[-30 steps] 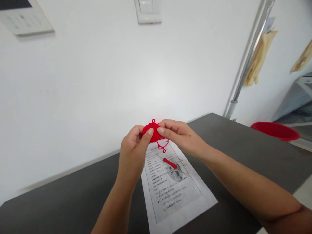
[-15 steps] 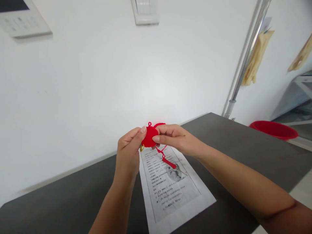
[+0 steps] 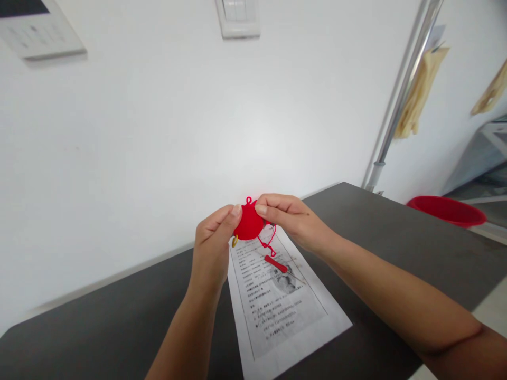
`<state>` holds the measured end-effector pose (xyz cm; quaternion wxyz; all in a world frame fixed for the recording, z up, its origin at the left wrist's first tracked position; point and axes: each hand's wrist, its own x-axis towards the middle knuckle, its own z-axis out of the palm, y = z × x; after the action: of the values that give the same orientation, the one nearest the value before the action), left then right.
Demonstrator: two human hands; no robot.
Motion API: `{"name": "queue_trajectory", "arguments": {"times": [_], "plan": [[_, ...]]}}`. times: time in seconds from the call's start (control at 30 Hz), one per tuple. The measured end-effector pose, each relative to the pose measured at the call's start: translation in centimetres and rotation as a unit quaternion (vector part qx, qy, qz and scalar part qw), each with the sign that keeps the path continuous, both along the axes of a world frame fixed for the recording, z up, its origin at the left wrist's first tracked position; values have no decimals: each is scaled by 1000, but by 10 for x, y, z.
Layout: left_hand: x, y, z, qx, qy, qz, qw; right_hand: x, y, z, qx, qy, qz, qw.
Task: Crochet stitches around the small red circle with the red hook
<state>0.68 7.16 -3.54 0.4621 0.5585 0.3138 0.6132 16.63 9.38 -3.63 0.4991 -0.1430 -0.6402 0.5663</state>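
A round red crochet piece (image 3: 249, 224) is held up between my two hands, with a small yarn loop (image 3: 249, 200) at its top. My left hand (image 3: 216, 232) pinches its left edge, thumb in front. At the upper right edge, my right hand (image 3: 287, 214) grips it between thumb and fingers. A yellow stitch marker (image 3: 234, 241) hangs at the lower left. Red yarn (image 3: 270, 248) trails from the piece. Below it, a red-handled crochet hook (image 3: 276, 264) lies on a printed sheet (image 3: 285, 327). The fingers behind the piece are hidden.
The dark table (image 3: 130, 316) meets a white wall (image 3: 158, 105) at the back. A metal pole (image 3: 404, 89) stands to the right, near hanging yellowish gloves (image 3: 422, 95). A red basin (image 3: 447, 210) sits beyond the table's right end. A wall switch (image 3: 238, 18) is above.
My right hand has moved up along the edge of the crochet piece, which now looks stretched and wider. The trailing yarn hangs differently. The hook stays on the sheet.
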Motion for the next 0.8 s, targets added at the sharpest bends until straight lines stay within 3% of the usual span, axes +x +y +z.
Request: {"name": "queue_trajectory", "arguments": {"times": [0.13, 0.4, 0.53, 0.63, 0.8], "plan": [[-2, 0, -1, 7, 14, -4, 1000, 0, 0, -1, -5, 10, 5, 1000], [-5, -1, -2, 53, 62, 48, 995, 4, -2, 3, 15, -67, -4, 998], [-6, -3, 1, 43, 70, 7, 997, 5, -2, 2, 88, -38, -83, 992], [-4, -5, 4, 29, 78, -24, 996, 7, -2, 2, 168, -56, -158, 971], [-2, -5, 3, 34, 74, -17, 997, 9, -4, 5, 217, -95, -211, 948]]}}
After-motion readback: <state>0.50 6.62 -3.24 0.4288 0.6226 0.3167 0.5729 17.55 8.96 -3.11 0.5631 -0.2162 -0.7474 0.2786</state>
